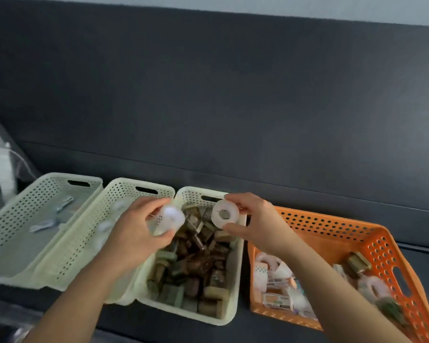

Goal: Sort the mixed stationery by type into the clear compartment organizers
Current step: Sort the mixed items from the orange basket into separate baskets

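My left hand [136, 231] grips a white tape roll in a clear wrapper [169, 217] above the gap between two cream baskets. My right hand [253, 224] pinches a bare white tape roll [225, 214] by its rim, with its hole facing me, over the far end of the third cream basket [233, 293]. That basket is full of brown and olive rolls [198, 263]. The orange basket [332, 233] on the right holds mixed stationery: white rolls, small packets and a brown roll [357, 264].
The second cream basket [124, 191] holds a few white rolls under my left arm. The leftmost cream basket [18, 201] holds some small clear or silvery items. A clear organizer [0, 154] stands at the far left. A dark wall rises behind the baskets.
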A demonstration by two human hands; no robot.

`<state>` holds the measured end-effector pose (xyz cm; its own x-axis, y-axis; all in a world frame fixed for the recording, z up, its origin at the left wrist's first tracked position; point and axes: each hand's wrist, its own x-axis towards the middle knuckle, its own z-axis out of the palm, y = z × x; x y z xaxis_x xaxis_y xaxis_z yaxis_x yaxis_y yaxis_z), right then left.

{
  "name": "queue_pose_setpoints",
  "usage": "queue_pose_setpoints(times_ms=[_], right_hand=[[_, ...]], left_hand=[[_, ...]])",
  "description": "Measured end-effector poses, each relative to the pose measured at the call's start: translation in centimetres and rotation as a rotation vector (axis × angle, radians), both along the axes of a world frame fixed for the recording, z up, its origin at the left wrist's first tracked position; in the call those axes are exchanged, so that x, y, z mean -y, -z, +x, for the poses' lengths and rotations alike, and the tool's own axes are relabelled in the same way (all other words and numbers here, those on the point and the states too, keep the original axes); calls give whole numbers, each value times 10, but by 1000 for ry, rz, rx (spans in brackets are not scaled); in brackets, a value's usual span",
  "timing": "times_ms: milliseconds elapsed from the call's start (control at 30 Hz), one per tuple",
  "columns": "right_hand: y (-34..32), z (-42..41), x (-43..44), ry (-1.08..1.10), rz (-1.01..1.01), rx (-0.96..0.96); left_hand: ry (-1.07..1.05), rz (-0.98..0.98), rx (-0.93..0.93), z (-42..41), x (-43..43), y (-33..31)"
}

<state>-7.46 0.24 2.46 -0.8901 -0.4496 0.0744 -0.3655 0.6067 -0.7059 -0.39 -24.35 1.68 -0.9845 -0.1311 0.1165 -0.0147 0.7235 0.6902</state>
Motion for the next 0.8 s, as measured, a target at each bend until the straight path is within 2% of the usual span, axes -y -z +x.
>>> queue_pose_setpoints(times_ms=[100,233,433,567,667,800], right_hand=[[3,9,62,-94,-5,5],[17,20,136,-181,84,26],[46,29,193,-230,470,-41],[53,30,198,-214,657,-68],[49,32,194,-166,559,-35],[32,43,168,-20,356,-18]], left_hand=[[-28,-21,46,14,64,7],[13,-93,163,24,125,23],[198,-273,315,21,158,43],[280,-289,345,15,165,46],[294,-237,354,14,169,43],[264,-186,227,8,161,29]])
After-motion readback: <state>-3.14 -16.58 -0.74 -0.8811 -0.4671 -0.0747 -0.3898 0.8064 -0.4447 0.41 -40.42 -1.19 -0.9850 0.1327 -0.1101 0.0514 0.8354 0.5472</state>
